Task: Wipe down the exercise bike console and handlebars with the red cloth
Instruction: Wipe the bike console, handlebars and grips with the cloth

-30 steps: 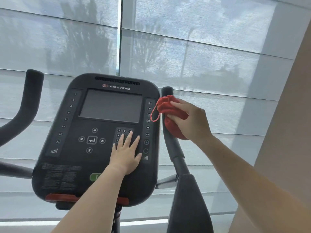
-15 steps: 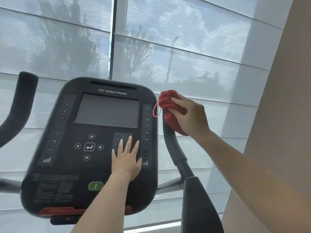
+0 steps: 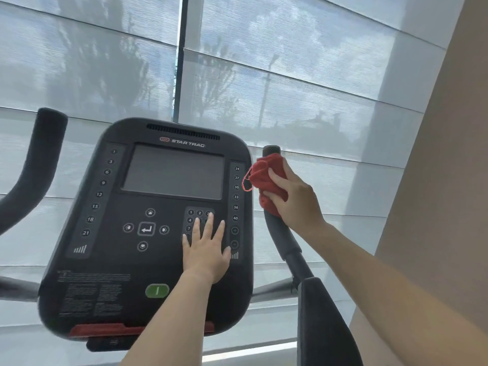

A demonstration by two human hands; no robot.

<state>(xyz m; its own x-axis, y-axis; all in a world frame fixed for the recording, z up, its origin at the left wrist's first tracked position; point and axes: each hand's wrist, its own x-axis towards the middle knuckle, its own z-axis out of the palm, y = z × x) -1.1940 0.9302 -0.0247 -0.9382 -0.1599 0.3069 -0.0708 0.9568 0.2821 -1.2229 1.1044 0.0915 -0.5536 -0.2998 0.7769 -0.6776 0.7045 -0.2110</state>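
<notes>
The black exercise bike console (image 3: 111, 260) fills the middle of the head view, with a dark screen and a number keypad. My left hand (image 3: 206, 252) lies flat on the keypad with its fingers straight. The red cloth (image 3: 264, 178) is wrapped around the upper part of the right handlebar (image 3: 282, 239), just below its black tip. My right hand (image 3: 295, 199) grips the cloth and the bar through it. The left handlebar (image 3: 39, 159) curves up at the far left, untouched.
A large window with a translucent grey blind (image 3: 290, 88) stands right behind the bike. A beige wall (image 3: 443, 207) rises close on the right. A padded black bar section (image 3: 324, 326) runs below the right handlebar.
My right hand with the red cloth slid up to the top of the right handlebar, then slightly back down, uncovering the tip. My left hand stayed flat on the keypad.
</notes>
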